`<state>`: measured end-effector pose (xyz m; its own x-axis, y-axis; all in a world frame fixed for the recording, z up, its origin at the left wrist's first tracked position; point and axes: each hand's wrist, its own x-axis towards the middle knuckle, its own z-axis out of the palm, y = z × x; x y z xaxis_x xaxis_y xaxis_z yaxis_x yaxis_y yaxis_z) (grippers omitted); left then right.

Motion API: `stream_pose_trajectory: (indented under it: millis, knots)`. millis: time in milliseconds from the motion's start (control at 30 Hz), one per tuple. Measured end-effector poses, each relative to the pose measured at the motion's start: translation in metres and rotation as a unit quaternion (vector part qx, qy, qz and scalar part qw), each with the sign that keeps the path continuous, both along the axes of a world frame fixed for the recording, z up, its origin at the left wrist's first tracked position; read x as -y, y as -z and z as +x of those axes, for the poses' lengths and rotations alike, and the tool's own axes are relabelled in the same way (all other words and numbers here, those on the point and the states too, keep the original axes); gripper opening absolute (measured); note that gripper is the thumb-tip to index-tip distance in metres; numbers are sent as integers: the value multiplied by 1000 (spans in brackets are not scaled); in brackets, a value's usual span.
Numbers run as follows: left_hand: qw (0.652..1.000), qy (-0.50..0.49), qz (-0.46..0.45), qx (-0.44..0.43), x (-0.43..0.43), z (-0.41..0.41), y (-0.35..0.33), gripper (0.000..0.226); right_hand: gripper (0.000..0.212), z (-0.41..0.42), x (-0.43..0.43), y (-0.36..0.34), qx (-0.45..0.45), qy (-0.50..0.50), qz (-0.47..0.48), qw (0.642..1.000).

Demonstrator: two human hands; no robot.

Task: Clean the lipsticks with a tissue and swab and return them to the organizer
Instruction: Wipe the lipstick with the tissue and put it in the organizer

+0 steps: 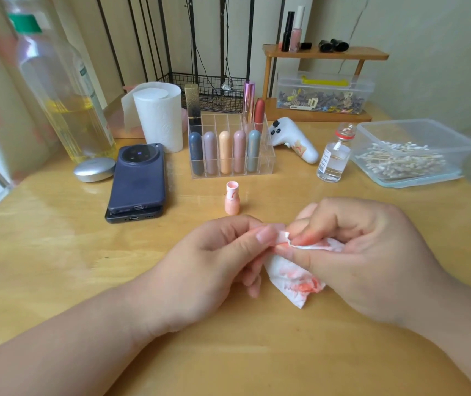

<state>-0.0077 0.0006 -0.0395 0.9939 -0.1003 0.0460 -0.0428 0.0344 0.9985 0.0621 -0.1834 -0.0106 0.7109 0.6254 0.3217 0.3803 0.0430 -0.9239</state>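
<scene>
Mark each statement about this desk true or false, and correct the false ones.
1. The left hand and right hand hold a stained tissue. True.
2. The open peach tube stands inside the organizer. False: it stands on the table in front of it.
3. Five capped lipsticks stand in the organizer's front row. True.
4. The swab box has its lid on. False: it is open.
5. The phone lies right of the organizer. False: it lies left.

organizer (230, 150) behind lipstick base (232, 200) | phones (137, 181) left | swab box (411, 152) right
</scene>
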Motion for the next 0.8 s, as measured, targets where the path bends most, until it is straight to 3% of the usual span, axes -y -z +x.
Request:
stream_pose_trajectory:
  millis: [67,133,333,433,633,700,800]
  knots:
    - [979,-43,175,98,-3,-3,1,28,27,2,1,-6,-69,-37,14,997]
    - [952,-67,254,160,-5,-5,2,30,26,3,2,-9,-105,-68,33,992]
    - [993,17,119,23,-2,-6,-13,58,24,-2,4,1,30,-34,47,998]
    - [997,16,70,10,-1,-5,-11,54,21,-2,1,2,104,-38,15,994]
    - [975,-55,172,126,3,-7,-1,31,27,1,2,-5,-123,-87,52,987]
    - [973,-63,168,142,6,-8,0,27,28,3,3,-8,-150,-97,65,982]
    - [992,-46,89,71,6,-9,-7,31,24,-3,2,-6,-118,-59,79,988]
